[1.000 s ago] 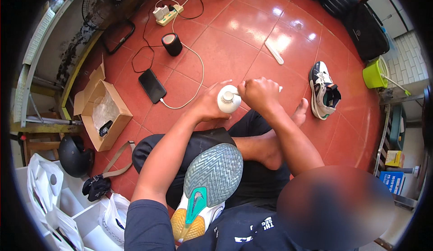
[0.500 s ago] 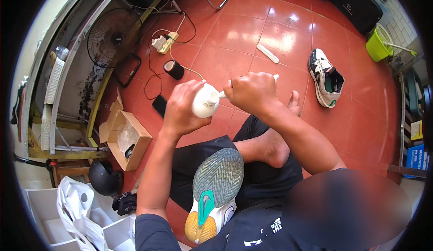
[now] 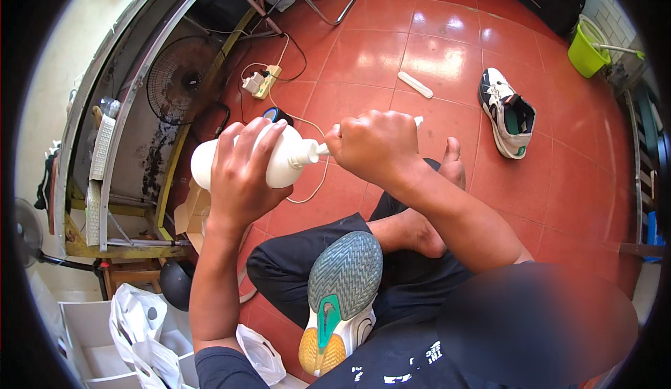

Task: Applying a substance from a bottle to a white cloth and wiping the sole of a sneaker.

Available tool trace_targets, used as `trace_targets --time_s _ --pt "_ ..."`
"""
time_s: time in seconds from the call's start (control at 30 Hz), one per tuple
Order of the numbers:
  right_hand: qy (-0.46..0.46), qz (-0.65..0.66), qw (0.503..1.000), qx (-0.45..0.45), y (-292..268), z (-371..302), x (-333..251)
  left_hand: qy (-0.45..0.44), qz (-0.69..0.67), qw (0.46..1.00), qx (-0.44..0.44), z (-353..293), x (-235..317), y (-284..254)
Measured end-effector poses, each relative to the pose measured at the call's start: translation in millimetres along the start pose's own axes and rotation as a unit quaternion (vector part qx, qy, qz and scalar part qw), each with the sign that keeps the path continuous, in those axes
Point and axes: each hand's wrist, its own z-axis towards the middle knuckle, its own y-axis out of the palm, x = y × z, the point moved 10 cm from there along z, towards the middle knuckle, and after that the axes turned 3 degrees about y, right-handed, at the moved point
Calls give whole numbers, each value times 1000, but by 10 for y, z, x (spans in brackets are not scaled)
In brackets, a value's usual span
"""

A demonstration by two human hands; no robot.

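Bottle point(image 3: 262, 160), white and tipped sideways above the lap, is gripped around its body by the left hand point(image 3: 241, 172) while the right hand point(image 3: 370, 144) is clenched at its nozzle, and the sole-up shoe point(image 3: 342, 298) below looks untouched so far.

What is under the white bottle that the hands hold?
Under the white bottle, a white cable loops over the red tiled floor. The left hand hides the rest below.
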Motion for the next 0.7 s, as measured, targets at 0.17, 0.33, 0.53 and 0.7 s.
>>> trace_targets --time_s 0.17,0.33,0.53,0.7 --pt "3 -1 1000 -3 22 -7 -47 37 46 998 -35 50 30 -62" --pt "15 8 999 -27 87 -12 -62 53 72 995 -54 77 32 -89" --pt "-5 19 1000 21 42 -11 -81 69 93 991 -72 142 61 -105" --pt "12 27 999 14 75 10 -77 90 108 987 -80 186 71 -112"
